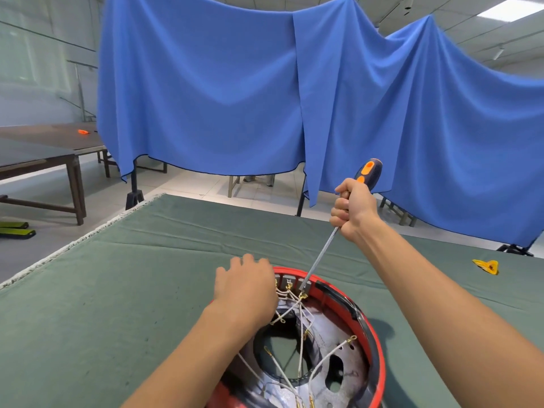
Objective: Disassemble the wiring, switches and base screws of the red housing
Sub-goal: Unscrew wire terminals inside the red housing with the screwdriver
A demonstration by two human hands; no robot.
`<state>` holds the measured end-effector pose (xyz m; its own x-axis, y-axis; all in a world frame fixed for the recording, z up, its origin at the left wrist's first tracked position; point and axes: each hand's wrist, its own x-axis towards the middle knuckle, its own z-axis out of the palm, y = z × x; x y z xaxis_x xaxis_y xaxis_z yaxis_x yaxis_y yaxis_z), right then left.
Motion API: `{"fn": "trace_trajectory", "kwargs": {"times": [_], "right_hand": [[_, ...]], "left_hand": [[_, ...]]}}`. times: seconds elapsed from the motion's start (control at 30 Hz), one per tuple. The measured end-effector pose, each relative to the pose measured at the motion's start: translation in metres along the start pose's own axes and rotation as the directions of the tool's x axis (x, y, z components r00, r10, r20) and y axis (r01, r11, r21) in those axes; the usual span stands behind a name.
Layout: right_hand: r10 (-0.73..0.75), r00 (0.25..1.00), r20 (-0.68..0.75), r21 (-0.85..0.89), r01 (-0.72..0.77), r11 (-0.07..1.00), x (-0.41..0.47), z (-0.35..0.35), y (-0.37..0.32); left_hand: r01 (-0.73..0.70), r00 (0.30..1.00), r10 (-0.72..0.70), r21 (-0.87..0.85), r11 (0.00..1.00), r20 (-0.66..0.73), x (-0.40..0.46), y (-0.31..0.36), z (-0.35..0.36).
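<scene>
Fingers of our right hand (354, 212) are wrapped round the orange-and-blue handled screwdriver (341, 222), its steel shaft slanting down to the grey switches (294, 282) inside the round red housing (374, 334). Our left hand (245, 285) rests on the housing's far rim, fingers relaxed, beside white wires (297, 307), on the green felt-covered table (117, 290).

My single head-worn camera looks forward and down over the green-covered worktop (123, 290), wide-angle, bending the edges. It sits close above both hands, the left hand (245, 285) and right hand (354, 210), with the red housing (378, 343) cut off at the bottom edge. Farther ahead it faces a hanging blue cloth (265, 89).
</scene>
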<state>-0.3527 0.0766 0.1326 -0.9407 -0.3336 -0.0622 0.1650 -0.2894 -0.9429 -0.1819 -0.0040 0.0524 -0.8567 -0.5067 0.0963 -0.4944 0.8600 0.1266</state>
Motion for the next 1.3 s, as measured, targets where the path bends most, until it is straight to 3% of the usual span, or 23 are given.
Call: {"fn": "trace_trajectory", "kwargs": {"times": [0.17,0.3,0.33,0.43,0.5,0.63,0.77,0.93,1.13,1.3], "right_hand": [[-0.161,0.986,-0.045,-0.061,0.159,0.985,-0.029,-0.005,-0.002],[-0.300,0.953,0.038,-0.295,0.298,0.908,-0.050,-0.007,-0.006],[-0.371,0.926,0.075,-0.425,0.366,0.828,-0.054,-0.008,-0.007],[-0.589,0.787,0.185,-0.748,0.501,0.435,-0.067,-0.014,-0.008],[-0.642,0.729,0.236,-0.754,0.555,0.352,-0.073,-0.017,-0.008],[-0.714,0.651,0.257,-0.601,0.687,0.410,-0.082,-0.021,-0.017],[-0.765,0.624,0.157,-0.463,0.731,0.501,-0.094,-0.018,-0.029],[-0.780,0.612,0.128,-0.446,0.739,0.506,-0.097,-0.017,-0.024],[-0.751,0.646,0.135,-0.447,0.716,0.536,-0.086,-0.015,-0.004],[-0.755,0.640,0.139,-0.442,0.723,0.531,-0.082,-0.011,0.003]], "left_hand": [[0.056,0.987,-0.058,0.019,0.998,0.153,-0.012,0.002,-0.007],[0.032,0.999,-0.034,0.050,0.998,0.041,-0.021,0.009,0.010],[0.003,1.000,-0.003,0.059,0.998,0.001,-0.020,0.007,0.015],[-0.098,0.995,0.096,-0.058,0.993,-0.033,-0.013,-0.004,0.021],[-0.165,0.986,0.163,-0.112,0.980,-0.029,-0.007,-0.012,0.020],[-0.249,0.968,0.245,-0.175,0.952,-0.045,0.000,-0.018,0.016],[-0.290,0.955,0.295,-0.229,0.929,-0.011,0.007,-0.022,0.011],[-0.166,0.966,0.210,-0.259,0.951,0.152,0.019,-0.012,0.003],[-0.207,0.978,0.209,-0.247,0.947,-0.022,0.012,-0.010,0.021],[-0.250,0.968,0.248,-0.251,0.935,-0.043,0.013,-0.016,0.024]]}}
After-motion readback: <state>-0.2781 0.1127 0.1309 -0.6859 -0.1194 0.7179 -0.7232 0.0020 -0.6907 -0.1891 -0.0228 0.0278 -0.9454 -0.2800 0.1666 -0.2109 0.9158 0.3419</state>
